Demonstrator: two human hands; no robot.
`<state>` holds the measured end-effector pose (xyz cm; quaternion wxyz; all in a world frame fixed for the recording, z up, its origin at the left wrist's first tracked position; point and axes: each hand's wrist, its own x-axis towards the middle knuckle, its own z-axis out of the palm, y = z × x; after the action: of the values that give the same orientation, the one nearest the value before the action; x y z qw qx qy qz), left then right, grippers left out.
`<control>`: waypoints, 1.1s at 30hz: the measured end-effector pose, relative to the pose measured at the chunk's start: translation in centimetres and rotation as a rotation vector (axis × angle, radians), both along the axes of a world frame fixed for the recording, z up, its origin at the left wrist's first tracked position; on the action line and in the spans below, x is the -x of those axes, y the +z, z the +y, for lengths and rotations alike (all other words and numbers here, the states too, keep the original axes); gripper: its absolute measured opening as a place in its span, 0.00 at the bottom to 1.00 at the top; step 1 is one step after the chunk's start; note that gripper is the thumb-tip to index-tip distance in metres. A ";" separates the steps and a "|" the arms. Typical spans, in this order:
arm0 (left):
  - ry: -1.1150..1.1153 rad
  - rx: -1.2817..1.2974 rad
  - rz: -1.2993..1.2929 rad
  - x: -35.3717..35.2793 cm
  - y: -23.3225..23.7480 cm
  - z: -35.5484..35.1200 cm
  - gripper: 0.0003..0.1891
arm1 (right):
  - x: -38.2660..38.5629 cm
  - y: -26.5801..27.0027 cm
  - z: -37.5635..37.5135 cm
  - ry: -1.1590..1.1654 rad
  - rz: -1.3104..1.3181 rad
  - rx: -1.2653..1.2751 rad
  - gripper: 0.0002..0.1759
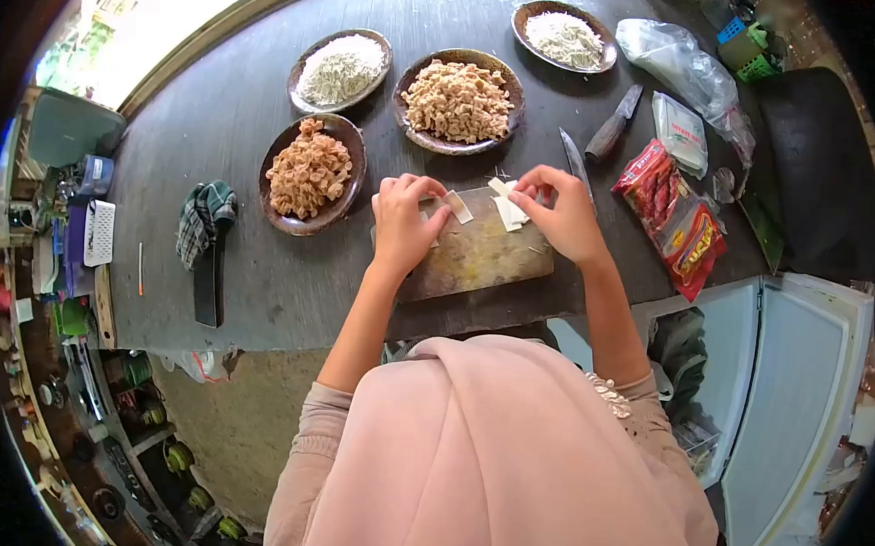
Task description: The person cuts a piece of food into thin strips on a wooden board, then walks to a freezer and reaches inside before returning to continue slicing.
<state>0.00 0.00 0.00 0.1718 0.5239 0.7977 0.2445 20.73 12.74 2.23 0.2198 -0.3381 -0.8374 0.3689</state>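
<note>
A worn cutting board (482,263) lies on the dark table in front of me. My left hand (408,221) rests over its left side, thumb and fingertips closed at the edge of a thin pale rectangular piece (459,208). Over the right side, my right hand (560,216) pinches a flat white strip (501,187) between thumb and fingers. Beneath those fingertips lie several more thin white pieces (509,215) on the board. A knife (573,157) lies just beyond my right hand, partly hidden by it.
Brown plates hold curly brown pieces (310,170), chunky tan pieces (458,100), and white shreds (341,70) (565,39). At right lie a wooden-handled knife (615,123), a red packet (669,220) and plastic bags (680,135). A cloth (205,219) and black-handled item (209,281) lie left.
</note>
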 end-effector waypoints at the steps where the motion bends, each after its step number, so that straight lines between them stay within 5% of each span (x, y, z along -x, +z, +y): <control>1: -0.007 -0.107 -0.051 -0.1 -0.5 -0.1 0.10 | -0.4 -0.2 -0.4 -0.052 0.041 0.171 0.06; 3: -0.018 -0.195 -0.062 -0.1 -0.5 0.2 0.08 | -0.3 -2.0 -0.4 -0.099 0.122 0.363 0.07; 5: 0.091 -0.266 -0.541 -1.7 -0.7 0.8 0.09 | -0.4 -3.2 -0.5 -0.150 0.131 0.282 0.06; 7: 0.054 -0.316 -0.526 -2.9 -0.4 1.5 0.09 | -0.7 -1.7 -0.9 -0.177 -0.011 0.254 0.05; 9: -0.018 -0.255 -0.528 -3.9 0.0 2.2 0.08 | -0.8 -1.5 -0.7 -0.201 0.051 -0.049 0.08; 14: -0.094 -0.286 -0.575 -5.8 0.5 2.7 0.10 | -1.9 -0.3 -0.1 0.113 0.174 0.064 0.08; 17: -0.040 -0.316 -0.521 -6.2 0.0 1.8 0.09 | -1.5 -1.3 1.2 0.087 -0.015 0.282 0.08; 20: 0.092 -0.405 0.157 -6.0 0.0 -0.7 0.09 | -1.7 -1.5 1.6 0.054 0.145 0.076 0.10; 25: 0.383 -0.291 0.296 -6.0 -2.0 -5.0 0.12 | -7.0 -0.9 3.9 0.038 -0.015 -0.005 0.16; 30: 0.475 -0.272 0.375 -7.5 -2.3 -4.9 0.21 | -11.0 -0.7 2.1 0.037 -0.511 0.018 0.24; 33: 0.476 -0.240 0.381 -7.2 -2.7 -4.9 0.17 | -11.3 -1.8 0.9 -0.047 -0.452 0.009 0.26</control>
<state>7.23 -4.93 -2.67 -0.1053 0.3757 0.8809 0.2678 32.04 13.65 0.40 0.0335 -0.4324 -0.8557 0.2823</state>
